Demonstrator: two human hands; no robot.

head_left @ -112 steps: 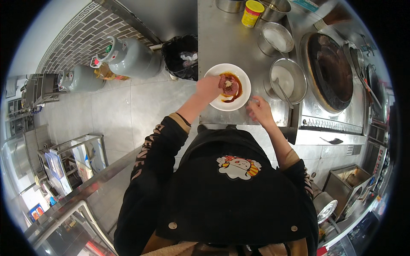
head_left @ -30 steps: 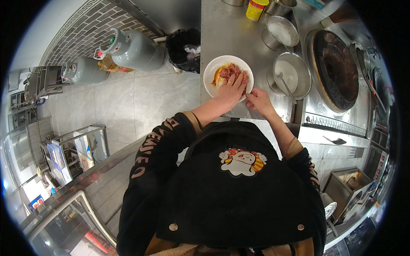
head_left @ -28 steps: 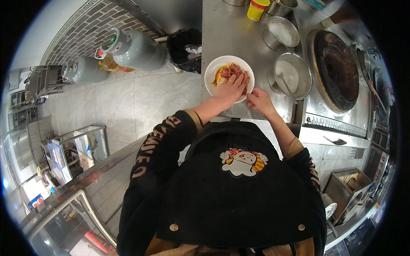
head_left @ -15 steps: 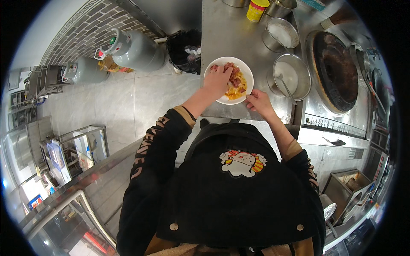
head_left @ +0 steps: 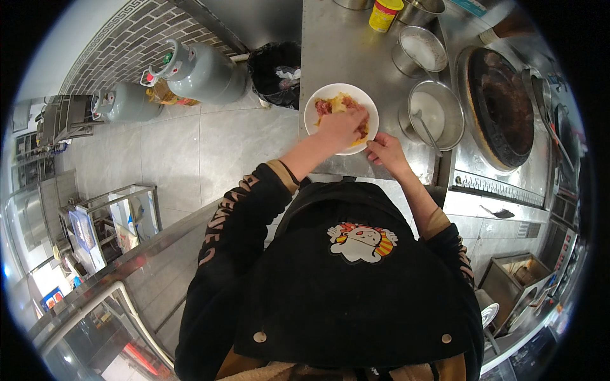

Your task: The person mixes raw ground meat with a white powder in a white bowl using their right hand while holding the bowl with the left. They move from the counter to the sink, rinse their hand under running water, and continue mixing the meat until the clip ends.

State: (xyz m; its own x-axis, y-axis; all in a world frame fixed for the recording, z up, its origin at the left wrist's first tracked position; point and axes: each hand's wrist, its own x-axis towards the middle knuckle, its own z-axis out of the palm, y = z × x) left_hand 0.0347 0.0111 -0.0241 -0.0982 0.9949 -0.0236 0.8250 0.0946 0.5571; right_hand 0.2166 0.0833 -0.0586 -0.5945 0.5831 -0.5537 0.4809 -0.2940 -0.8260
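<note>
A white bowl (head_left: 309,122) stands near the front edge of the steel counter. Pieces of raw meat (head_left: 323,108) lie in it, mixed with yellow beaten egg (head_left: 338,103). My left hand (head_left: 341,128) reaches into the bowl with its fingers curled into the meat; its fingertips are hidden and slightly blurred. At the bowl's right front rim, my right hand (head_left: 386,153) pinches the edge between thumb and fingers.
Right of the bowl are a metal pot of whitish liquid with a ladle (head_left: 427,132) and another metal pot (head_left: 419,52). A yellow tub (head_left: 384,16) stands farther back. A large black wok (head_left: 499,108) sits at right. A lined bin (head_left: 270,76) and gas cylinders (head_left: 213,73) are at left.
My left hand has shifted to the right across the bowl, turning the meat and exposing more yellow egg at the back. My right hand keeps its hold on the rim.
</note>
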